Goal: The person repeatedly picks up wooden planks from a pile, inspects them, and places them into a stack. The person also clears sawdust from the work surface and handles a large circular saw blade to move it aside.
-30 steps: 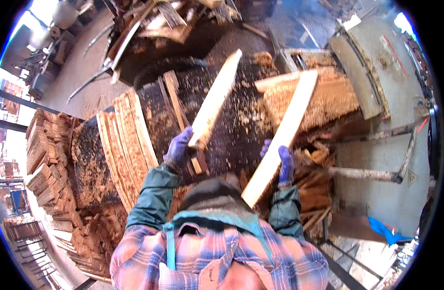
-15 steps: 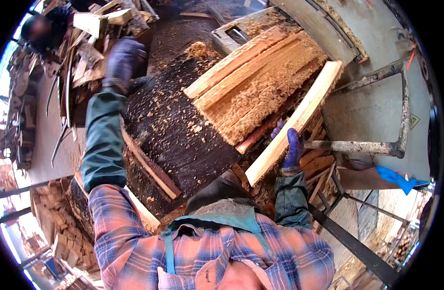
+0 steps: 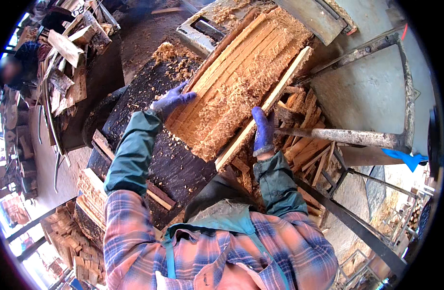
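Note:
Sawdust-covered wooden boards lie side by side at a slant on a dark work surface. My left hand, in a purple glove, rests at their left edge with its fingers spread. A bark-edged piece of wood runs along that same edge. On the right side, my gloved right hand is closed about a pale narrow wooden strip, its thumb pointing up. The strip lies along the right edge of the boards; some fingers are hidden from sight.
Curved metal tubing stands close to my right hand, above split wood pieces. Scrap wood is heaped at far left, with a person beyond it. A metal machine part with a slot lies past the boards.
My left hand has come from the scrap heap to the boards' left edge. My right hand has brought the strip down alongside their right edge.

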Demonstrator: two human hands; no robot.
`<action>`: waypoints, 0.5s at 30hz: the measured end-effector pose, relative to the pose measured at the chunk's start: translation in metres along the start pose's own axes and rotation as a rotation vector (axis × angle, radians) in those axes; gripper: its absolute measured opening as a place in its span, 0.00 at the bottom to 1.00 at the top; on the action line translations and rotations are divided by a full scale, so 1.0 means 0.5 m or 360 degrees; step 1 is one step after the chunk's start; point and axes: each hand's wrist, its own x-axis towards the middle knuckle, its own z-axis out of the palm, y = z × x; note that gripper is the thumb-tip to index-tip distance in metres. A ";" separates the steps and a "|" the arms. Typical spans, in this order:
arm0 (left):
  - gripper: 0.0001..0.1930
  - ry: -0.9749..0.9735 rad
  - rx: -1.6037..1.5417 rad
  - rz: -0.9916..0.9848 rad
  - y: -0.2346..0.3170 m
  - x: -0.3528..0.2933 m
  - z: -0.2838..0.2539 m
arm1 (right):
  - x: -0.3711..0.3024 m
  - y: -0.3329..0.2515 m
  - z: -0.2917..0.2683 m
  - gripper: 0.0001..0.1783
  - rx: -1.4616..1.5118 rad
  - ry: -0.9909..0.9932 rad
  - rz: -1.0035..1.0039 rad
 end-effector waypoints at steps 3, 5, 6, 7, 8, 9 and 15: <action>0.30 0.0027 -0.0686 0.0119 -0.025 -0.073 0.026 | -0.048 -0.034 0.035 0.46 -0.0119 0.0032 0.0075; 0.22 0.0336 0.0052 0.0349 -0.049 -0.099 0.045 | -0.059 -0.022 0.011 0.36 -0.0366 -0.0112 -0.0037; 0.23 0.0465 0.0431 0.0155 -0.055 -0.127 0.076 | -0.085 -0.011 -0.015 0.36 -0.0312 -0.0205 0.0090; 0.23 0.0568 0.0685 0.0304 -0.060 -0.148 0.080 | -0.064 0.047 -0.065 0.31 -0.0223 -0.0139 0.0061; 0.23 0.0712 0.0559 0.0333 -0.069 -0.187 0.071 | -0.083 0.025 -0.033 0.39 -0.0053 -0.0135 0.0246; 0.23 0.0725 0.0493 0.0448 -0.074 -0.208 0.041 | -0.062 0.042 -0.051 0.39 -0.0095 -0.0121 0.0167; 0.17 0.1197 -0.0035 0.0291 0.067 -0.352 -0.254 | -0.052 0.097 -0.086 0.34 -0.0153 -0.0080 0.0067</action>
